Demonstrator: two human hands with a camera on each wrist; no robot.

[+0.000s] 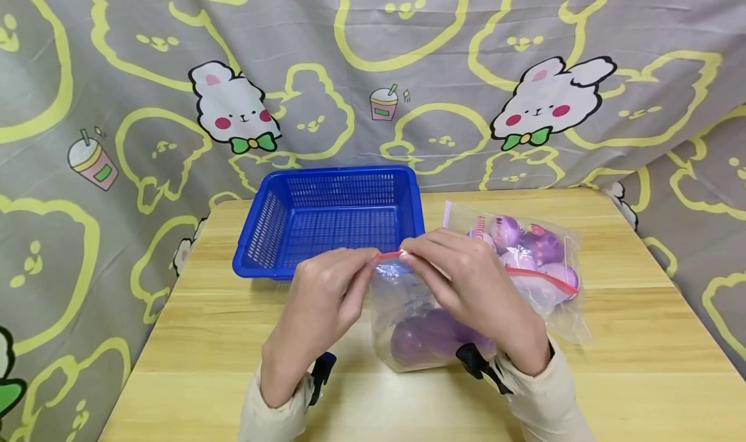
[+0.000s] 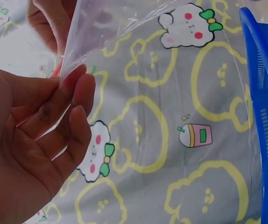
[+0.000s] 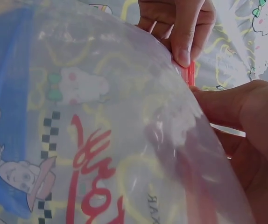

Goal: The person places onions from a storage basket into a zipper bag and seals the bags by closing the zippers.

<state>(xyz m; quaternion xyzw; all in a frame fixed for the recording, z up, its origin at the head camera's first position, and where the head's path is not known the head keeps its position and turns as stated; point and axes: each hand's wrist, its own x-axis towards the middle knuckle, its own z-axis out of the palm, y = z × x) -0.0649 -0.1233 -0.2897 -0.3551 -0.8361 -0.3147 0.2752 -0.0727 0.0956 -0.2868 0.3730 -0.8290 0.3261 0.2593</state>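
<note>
A clear zip bag (image 1: 402, 299) with a red closure strip stands over the table, purple rounded things (image 1: 428, 338) inside its lower part. My left hand (image 1: 323, 296) pinches the left end of the red strip (image 1: 389, 255) between thumb and fingertips. Close beside it, my right hand (image 1: 474, 280) pinches the same strip near a small white piece. In the left wrist view, the bag's corner sits between the left thumb and index finger (image 2: 84, 88). Red lettering and cartoon figures on the bag (image 3: 110, 140) fill much of the right wrist view.
Behind the left hand stands a blue perforated basket (image 1: 241, 261). A second clear zip bag (image 1: 568, 312), with a red strip and several purple and pink round things, lies to the right, partly behind the right hand. A patterned grey curtain (image 1: 361, 151) hangs behind the wooden table (image 1: 192, 338).
</note>
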